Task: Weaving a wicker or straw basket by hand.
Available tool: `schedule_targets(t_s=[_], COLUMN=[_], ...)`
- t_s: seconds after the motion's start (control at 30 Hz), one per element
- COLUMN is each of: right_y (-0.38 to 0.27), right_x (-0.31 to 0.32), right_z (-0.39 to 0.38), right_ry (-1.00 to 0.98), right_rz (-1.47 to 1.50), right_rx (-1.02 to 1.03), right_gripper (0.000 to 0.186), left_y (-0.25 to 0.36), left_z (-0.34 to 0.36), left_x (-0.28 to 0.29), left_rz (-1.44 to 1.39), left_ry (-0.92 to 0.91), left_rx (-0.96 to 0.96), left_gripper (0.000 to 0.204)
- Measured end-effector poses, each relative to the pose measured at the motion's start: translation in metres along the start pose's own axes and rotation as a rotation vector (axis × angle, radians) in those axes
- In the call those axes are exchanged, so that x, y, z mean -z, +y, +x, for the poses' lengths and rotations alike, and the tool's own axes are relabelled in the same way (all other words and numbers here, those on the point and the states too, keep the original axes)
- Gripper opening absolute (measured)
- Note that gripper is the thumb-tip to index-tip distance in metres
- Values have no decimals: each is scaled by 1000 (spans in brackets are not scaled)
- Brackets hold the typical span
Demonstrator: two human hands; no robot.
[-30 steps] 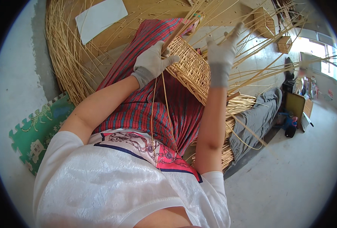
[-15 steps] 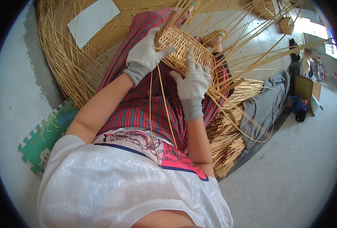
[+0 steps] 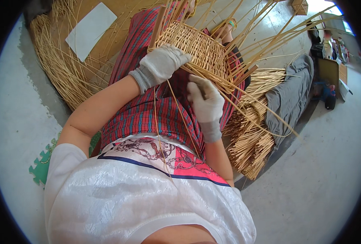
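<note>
A partly woven wicker basket (image 3: 192,51) lies tilted over my lap on a red checked cloth (image 3: 127,114), with long rods sticking out and a wooden stick upright at its left. My gloved left hand (image 3: 160,65) is closed on its near edge, by the stick's foot. My gloved right hand (image 3: 205,101) hangs just below the basket's near edge beside the loose weavers, fingers loosely bent and apart, with nothing seen in them. Thin strands (image 3: 176,101) hang from the edge down across my lap.
Bundled willow rods (image 3: 249,154) with a grey cloth (image 3: 288,97) lie on the right, loose rods (image 3: 56,73) and a white sheet (image 3: 90,28) on a board at upper left, a green foam mat (image 3: 44,164) at left. Small baskets (image 3: 300,6) and assorted items stand farther back.
My right hand has come down from among the upper right rods to below the basket's near edge. My left hand has turned and shifted slightly along the edge, still gripping.
</note>
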State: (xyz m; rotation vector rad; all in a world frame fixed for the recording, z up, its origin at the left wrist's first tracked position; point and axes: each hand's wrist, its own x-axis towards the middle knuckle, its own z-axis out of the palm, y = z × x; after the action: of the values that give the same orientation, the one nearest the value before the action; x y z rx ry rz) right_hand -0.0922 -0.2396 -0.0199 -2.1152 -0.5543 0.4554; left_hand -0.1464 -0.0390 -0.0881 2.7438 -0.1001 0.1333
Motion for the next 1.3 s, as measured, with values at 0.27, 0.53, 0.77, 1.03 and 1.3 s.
schedule_targets(t_s=[0.27, 0.53, 0.77, 1.03, 1.3], right_y=[-1, -63, -11, 17, 36], right_x=[42, 4, 16, -6, -23], right_z=[101, 187, 53, 16, 51], right_ry=[195, -8, 547, 236, -44], right_rz=[33, -737, -398, -847, -858], right_rx=[223, 396, 407, 337, 220], right_gripper=[51, 70, 77, 92, 112], left_y=[8, 24, 20, 6, 6], left_z=[6, 15, 38, 6, -5], left_x=[-3, 16, 24, -3, -29], left_rz=[-79, -97, -38, -24, 383], left_ry=[-4, -85, -305, -73, 14], left_rx=[48, 259, 371, 61, -15], left_gripper=[40, 34, 33, 51, 50])
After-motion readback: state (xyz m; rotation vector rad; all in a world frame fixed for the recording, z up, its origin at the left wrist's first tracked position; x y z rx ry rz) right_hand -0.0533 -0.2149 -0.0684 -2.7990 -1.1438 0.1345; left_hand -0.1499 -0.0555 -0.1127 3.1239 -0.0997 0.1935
